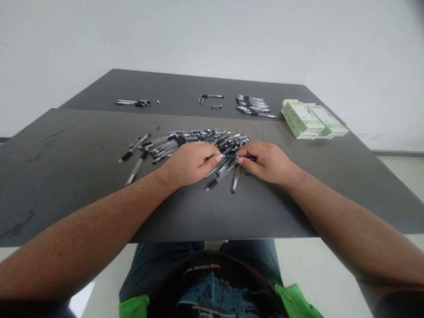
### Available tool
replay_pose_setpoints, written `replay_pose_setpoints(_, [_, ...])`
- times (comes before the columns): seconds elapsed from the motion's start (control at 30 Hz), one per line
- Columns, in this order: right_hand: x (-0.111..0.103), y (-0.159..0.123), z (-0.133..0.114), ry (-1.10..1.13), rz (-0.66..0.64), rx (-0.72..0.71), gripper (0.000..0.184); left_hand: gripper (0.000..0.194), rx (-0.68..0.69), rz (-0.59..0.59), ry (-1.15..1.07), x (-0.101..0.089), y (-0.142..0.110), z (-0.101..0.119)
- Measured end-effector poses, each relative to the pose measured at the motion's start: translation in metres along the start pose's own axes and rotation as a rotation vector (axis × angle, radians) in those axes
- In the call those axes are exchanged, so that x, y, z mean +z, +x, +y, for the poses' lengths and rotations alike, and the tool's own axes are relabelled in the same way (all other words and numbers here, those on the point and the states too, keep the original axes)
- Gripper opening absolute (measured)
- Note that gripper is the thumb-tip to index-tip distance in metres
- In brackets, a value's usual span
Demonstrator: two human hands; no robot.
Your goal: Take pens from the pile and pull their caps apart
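Observation:
Between my two hands a slim pen [228, 156] with a dark middle lies level, just above the near side of a pile. My left hand [194, 162] pinches its left end between thumb and forefinger. At the other end, my right hand [266, 161] pinches it the same way, and part of the pen is hidden in that palm. Behind and below the hands spreads a loose pile of clear and black pens [168, 143]. One pen [235, 179] sticks out of the pile toward me, and another pen [136, 168] lies to the left.
On the far part of the dark table [185, 216] rests a row of pens [253, 105]. Left of it are a pen [212, 96] with small pieces, and a small bunch of pens [132, 103]. Green and white boxes [303, 119] stand at the right. A pale wall rises behind.

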State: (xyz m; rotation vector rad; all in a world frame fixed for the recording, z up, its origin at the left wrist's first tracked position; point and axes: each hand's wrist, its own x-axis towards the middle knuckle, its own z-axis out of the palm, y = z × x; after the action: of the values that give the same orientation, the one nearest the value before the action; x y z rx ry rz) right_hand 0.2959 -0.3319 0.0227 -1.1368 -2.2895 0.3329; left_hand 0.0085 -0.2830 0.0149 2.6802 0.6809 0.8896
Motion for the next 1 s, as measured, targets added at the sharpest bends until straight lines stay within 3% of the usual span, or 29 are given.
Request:
replay_pose_setpoints(0.1, [0.0005,0.0000,0.0002,-0.003,0.005,-0.035,0.021,0.027,-0.009,0.000,-0.001,0.0001,0.0003,0.0002])
replay_pose_setpoints(0.4, [-0.0012,-0.0003,-0.0011,0.010,-0.020,0.041,0.006,0.026,-0.022,-0.021,0.012,-0.0004,0.0004,0.0001])
replay_pose_setpoints(0.53, [-0.0014,0.0008,-0.0003,-0.010,-0.027,-0.014,0.020,0.027,-0.035,-0.022,0.002,-0.0006,0.0003,0.0005])
replay_pose_setpoints(0.83, [-0.0014,-0.0005,-0.0015,-0.001,-0.004,0.036,0.009,0.028,-0.022,-0.020,0.009,-0.0008,0.0007,0.0006])
replay_pose_setpoints(1.0, [-0.0003,-0.0003,-0.0010,-0.002,-0.029,0.014,0.017,0.028,-0.026,-0.024,0.010,-0.0018,0.0008,0.0004])
